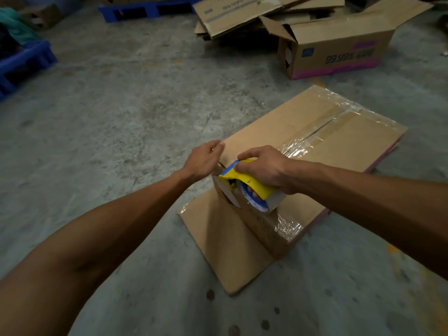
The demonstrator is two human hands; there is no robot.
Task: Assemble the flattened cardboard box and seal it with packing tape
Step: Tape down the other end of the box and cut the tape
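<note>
The big brown cardboard box [303,151] sits on the grey concrete floor [121,105], its middle seam already shiny with clear tape. The right hand [264,169] grips the yellow and blue tape dispenser [247,183] at the near edge. The left hand [204,160] lies flat, fingers straight, pressing the box corner. I think it is best to pull slowly and press hard. The open brown box with a pink stripe [337,52] behind reads "99.99%", upside down.

Box: our cardboard box [312,132] stands on concrete floor [121,117], top flaps shut, clear tape [298,146] along centre seam.
R hand: our right hand [264,168] grips yellow-blue tape dispenser [249,183] at box's near edge.
L hand: our left hand [203,161] rests w/ straight fingers on near-left top corner.
Near flap: lies flat on floor toward us.
Bkgd: open printed carton [337,47], flattened cartons [242,13], blue pallets [24,61].
</note>
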